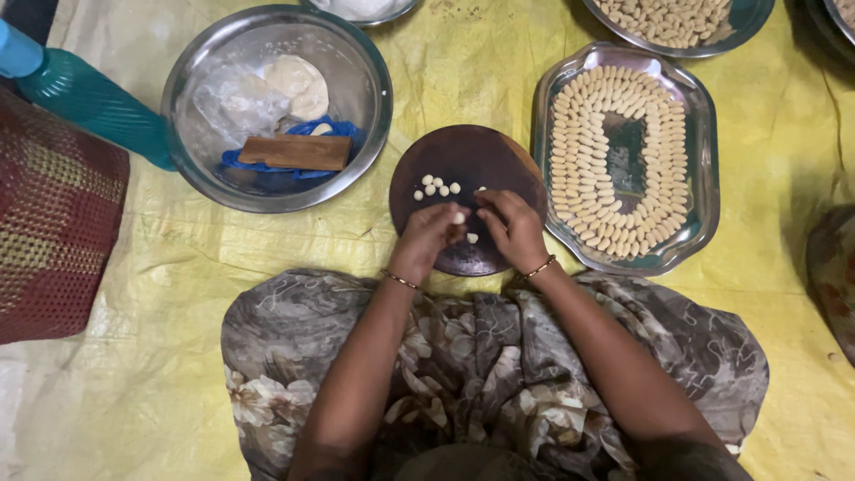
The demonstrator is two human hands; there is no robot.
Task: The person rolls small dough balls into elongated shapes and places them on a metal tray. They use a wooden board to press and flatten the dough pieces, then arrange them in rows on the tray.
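Observation:
A round dark wooden board (485, 156) lies in front of me on a yellow sheet. Several small white dough balls (435, 186) sit on its left part. My left hand (428, 238) is over the board's near edge with a small dough piece (459, 217) pinched at its fingertips. My right hand (510, 227) is beside it, fingers curled and touching the same spot; another bit of dough (472, 238) lies between the hands. Both wrists wear thin bangles.
A steel tray (701, 142) at the right holds rows of shaped dough pieces. A steel bowl (361, 80) at the left holds a dough lump (298, 85), a wooden block and blue plastic. A teal bottle (85, 98) and a red woven mat (53, 214) lie far left.

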